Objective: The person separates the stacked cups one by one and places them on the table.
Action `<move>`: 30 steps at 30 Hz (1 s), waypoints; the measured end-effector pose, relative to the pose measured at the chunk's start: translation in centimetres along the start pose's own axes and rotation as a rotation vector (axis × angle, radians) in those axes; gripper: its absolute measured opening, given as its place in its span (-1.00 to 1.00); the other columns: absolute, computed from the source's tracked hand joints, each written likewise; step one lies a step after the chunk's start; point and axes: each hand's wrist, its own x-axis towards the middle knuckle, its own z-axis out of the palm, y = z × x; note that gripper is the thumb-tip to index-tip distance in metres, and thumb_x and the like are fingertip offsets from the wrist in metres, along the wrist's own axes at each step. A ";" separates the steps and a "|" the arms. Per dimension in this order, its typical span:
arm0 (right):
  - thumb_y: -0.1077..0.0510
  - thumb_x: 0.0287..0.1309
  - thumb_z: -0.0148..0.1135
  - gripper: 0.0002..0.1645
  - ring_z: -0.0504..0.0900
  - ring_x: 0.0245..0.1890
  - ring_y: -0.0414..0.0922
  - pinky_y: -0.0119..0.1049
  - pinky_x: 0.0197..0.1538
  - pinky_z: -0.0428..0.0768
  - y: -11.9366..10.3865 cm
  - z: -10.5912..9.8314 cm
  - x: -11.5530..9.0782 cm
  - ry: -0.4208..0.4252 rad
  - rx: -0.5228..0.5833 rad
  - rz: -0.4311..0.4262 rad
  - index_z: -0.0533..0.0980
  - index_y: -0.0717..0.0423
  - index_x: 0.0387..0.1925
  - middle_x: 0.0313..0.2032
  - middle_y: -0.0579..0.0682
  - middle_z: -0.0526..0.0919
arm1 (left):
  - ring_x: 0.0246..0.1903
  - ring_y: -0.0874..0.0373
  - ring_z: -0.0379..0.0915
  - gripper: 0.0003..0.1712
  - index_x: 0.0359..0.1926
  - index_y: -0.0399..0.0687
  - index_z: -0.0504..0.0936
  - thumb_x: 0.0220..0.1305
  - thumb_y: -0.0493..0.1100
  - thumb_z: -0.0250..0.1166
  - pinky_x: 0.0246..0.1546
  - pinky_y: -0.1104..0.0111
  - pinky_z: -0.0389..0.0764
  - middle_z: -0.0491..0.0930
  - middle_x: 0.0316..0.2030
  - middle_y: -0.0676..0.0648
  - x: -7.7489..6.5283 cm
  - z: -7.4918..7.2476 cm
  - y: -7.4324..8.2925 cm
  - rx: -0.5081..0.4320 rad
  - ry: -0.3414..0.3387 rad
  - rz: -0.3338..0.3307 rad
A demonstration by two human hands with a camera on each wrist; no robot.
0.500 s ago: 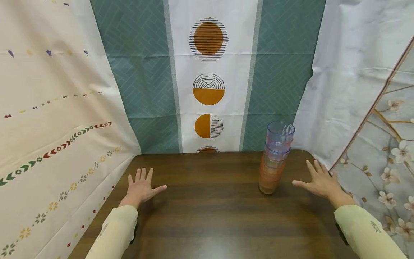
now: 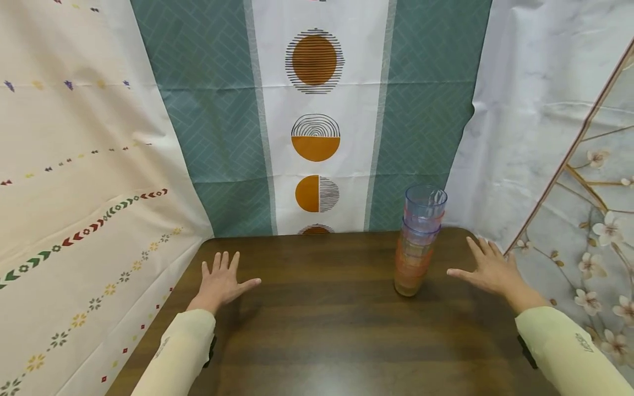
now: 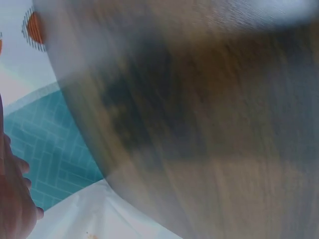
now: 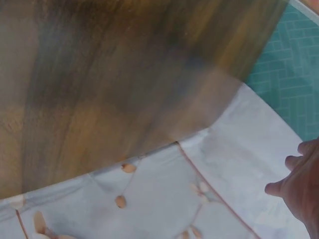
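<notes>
A tall stack of nested clear plastic cups (image 2: 419, 242) stands upright at the right rear of the brown wooden table (image 2: 317, 319). The upper cups look blue and pinkish, the lower ones orange and yellowish. My right hand (image 2: 490, 269) is spread over the table just right of the stack, apart from it and holding nothing. On the left side my left hand (image 2: 220, 283) is held out with fingers spread, also holding nothing. Part of the left hand (image 3: 15, 194) shows at the edge of the left wrist view, and part of the right hand (image 4: 301, 191) in the right wrist view.
A green and white curtain (image 2: 213, 137) with orange circles hangs behind the table. Cream patterned cloth (image 2: 89, 220) borders the left side, and white flowered cloth (image 2: 559, 220) the right.
The head view has shifted slightly, so the cups and curtains appear a little further left. The left hand has moved slightly right and up; both hands stay spread.
</notes>
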 end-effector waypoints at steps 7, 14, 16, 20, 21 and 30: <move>-0.57 0.10 0.11 0.39 -0.15 0.40 0.51 0.61 0.17 -0.28 -1.6 -1.8 0.6 -0.010 0.015 -0.019 -0.21 0.25 0.55 0.45 0.52 -0.15 | 0.45 -0.44 -0.38 0.36 0.53 -0.31 -0.05 0.11 0.67 -0.01 0.28 -0.38 -0.47 -0.18 0.47 -0.52 0.7 -0.6 0.5 0.000 0.001 0.007; -0.58 0.10 0.10 0.41 -0.11 0.41 0.48 0.59 0.20 -0.17 -3.2 -4.0 1.8 -0.003 -0.004 -0.035 -0.23 0.29 0.54 0.45 0.51 -0.13 | 0.46 -0.42 -0.39 0.39 0.54 -0.29 -0.09 0.09 0.70 -0.07 0.28 -0.37 -0.46 -0.18 0.47 -0.51 1.3 -1.7 1.2 0.008 0.000 0.011; -0.57 0.11 0.10 0.40 -0.10 0.41 0.48 0.59 0.20 -0.18 -3.7 -4.4 2.1 0.001 0.006 -0.039 -0.22 0.30 0.54 0.45 0.50 -0.13 | 0.46 -0.42 -0.38 0.38 0.54 -0.29 -0.08 0.10 0.70 -0.06 0.28 -0.38 -0.45 -0.17 0.47 -0.51 1.5 -1.9 1.4 0.011 0.001 0.014; -0.55 0.14 0.09 0.38 -0.09 0.40 0.49 0.58 0.21 -0.16 -4.4 -5.1 2.5 0.006 0.015 -0.041 -0.22 0.30 0.54 0.45 0.51 -0.14 | 0.46 -0.41 -0.35 0.34 0.54 -0.28 -0.07 0.13 0.66 -0.02 0.29 -0.37 -0.44 -0.15 0.47 -0.51 1.8 -2.3 1.8 0.016 0.010 0.020; -0.55 0.14 0.09 0.38 -0.08 0.39 0.49 0.58 0.21 -0.15 -4.6 -5.3 2.6 0.007 0.018 -0.042 -0.22 0.30 0.54 0.45 0.51 -0.14 | 0.46 -0.41 -0.36 0.35 0.54 -0.28 -0.08 0.13 0.66 -0.02 0.29 -0.37 -0.45 -0.16 0.47 -0.51 1.8 -2.4 1.9 0.016 0.008 0.020; -0.54 0.14 0.11 0.38 -0.10 0.41 0.48 0.55 0.23 -0.12 -5.8 -6.3 3.2 0.017 0.055 -0.057 -0.24 0.26 0.55 0.45 0.50 -0.13 | 0.46 -0.40 -0.33 0.38 0.55 -0.26 -0.07 0.08 0.70 -0.04 0.31 -0.36 -0.42 -0.14 0.48 -0.48 2.2 -3.5 2.6 0.026 0.031 0.042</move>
